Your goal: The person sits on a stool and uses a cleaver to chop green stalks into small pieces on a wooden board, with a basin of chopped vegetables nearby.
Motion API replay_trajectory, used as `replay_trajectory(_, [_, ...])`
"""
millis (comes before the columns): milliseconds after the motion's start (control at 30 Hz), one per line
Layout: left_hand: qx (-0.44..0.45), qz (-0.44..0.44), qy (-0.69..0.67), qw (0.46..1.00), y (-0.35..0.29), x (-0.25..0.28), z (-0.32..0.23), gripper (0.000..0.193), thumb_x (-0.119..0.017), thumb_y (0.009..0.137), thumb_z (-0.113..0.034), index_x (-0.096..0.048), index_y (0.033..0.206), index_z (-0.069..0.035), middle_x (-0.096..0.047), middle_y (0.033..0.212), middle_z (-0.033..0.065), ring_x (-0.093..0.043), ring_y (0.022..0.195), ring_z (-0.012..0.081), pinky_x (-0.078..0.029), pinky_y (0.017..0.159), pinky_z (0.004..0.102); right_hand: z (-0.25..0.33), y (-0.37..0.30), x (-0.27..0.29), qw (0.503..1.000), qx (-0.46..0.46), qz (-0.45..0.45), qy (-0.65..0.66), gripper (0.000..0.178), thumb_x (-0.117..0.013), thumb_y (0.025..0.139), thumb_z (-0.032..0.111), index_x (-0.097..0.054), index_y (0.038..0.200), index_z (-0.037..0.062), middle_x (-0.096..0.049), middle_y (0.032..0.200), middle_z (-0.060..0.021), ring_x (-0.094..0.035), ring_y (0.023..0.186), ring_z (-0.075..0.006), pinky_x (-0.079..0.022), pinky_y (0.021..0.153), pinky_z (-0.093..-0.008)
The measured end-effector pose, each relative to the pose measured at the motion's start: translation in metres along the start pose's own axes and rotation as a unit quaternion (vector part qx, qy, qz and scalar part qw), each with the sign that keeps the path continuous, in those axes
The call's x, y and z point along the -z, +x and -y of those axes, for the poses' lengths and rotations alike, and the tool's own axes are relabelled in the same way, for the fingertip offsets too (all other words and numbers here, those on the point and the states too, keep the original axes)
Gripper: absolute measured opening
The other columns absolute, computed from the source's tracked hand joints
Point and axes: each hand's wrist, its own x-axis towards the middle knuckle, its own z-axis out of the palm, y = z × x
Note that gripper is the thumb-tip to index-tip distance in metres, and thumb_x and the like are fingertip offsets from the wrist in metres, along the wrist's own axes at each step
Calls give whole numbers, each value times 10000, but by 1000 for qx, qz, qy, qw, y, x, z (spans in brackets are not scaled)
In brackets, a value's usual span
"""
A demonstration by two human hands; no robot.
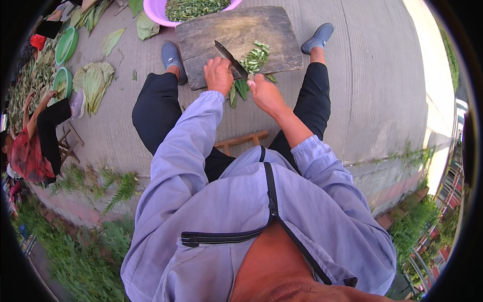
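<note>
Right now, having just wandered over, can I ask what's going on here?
A person is at a wooden board on the ground between their feet. Their right hand grips a dark-bladed knife, while the left hand is just left of the blade; whether it holds anything is hard to tell. Cut green pieces lie right of the blade, and uncut leaves stick out past the near edge. Beyond the board stands a pink basin of chopped greens.

This is outdoors, a yard or a roadside, though which cannot be told: grooved concrete (375,95) underfoot, bright sunlight (427,65) along the right, weeds (80,256) at the edge, leaves (30,83) heaped near basins (73,44), another person (31,156) on a stool (75,134).
</note>
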Motion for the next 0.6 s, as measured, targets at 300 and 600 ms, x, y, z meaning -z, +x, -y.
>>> replay_trajectory(300, [12, 9, -5, 1000, -1, 0, 1, 171, -710, 782, -50, -769, 927, -120, -681, 978, 74, -621, 1003, 332, -466, 873, 491, 12, 8, -6, 1000, 1, -12, 3, 358, -532, 1078, 313, -540, 1070, -45, -708, 900, -343, -683, 856, -556, -515, 787, -637])
replay_trajectory(600, [22, 42, -14, 999, 0, 4, 0, 226, -708, 794, -56, -769, 1002, -120, -687, 1058, 98, -624, 1049, 351, -471, 904, 494, 14, 30, -18, 999, -3, -29, 15, 364, -539, 1076, 319, -542, 1075, -44, -710, 935, -350, -684, 899, -556, -515, 817, -637])
